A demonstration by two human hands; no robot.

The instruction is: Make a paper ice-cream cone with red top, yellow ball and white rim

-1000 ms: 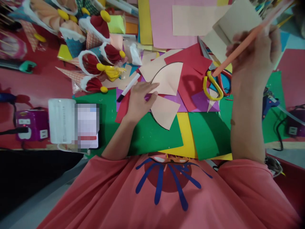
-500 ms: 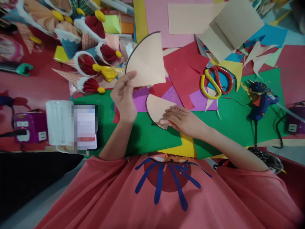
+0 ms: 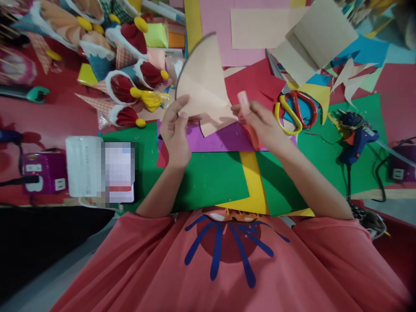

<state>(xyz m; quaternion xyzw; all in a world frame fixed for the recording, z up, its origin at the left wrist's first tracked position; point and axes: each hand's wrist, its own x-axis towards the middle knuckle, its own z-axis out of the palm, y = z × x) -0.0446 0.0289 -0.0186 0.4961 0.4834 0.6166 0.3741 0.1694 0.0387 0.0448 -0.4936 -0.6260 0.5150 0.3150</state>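
Note:
My left hand (image 3: 177, 130) pinches a peach paper fan-shaped piece (image 3: 203, 78) by its lower left, thumb on top. Its curved edge is dark. Below it, overlapping, is a second peach piece (image 3: 216, 123) with a dark edge showing at its left; whether the two are joined I cannot tell. My right hand (image 3: 260, 121) is closed around a pale pink stick-like thing (image 3: 243, 100), with an orange part below the fingers. Its fingertips are close to the second piece's right edge. Purple paper (image 3: 224, 141) lies beneath.
Scissors with yellow and red handles (image 3: 297, 112) lie right of my right hand. A blue glue gun (image 3: 357, 141) rests farther right on green paper (image 3: 211, 182). Several paper cones (image 3: 121, 86) stand at upper left. A phone (image 3: 118, 173) and purple power block (image 3: 43, 173) are at left.
My right hand has lifted off the lower piece and moved up and right, showing the pale pink stick-like thing. The lower piece has risen to the upper one, which has tilted slightly.

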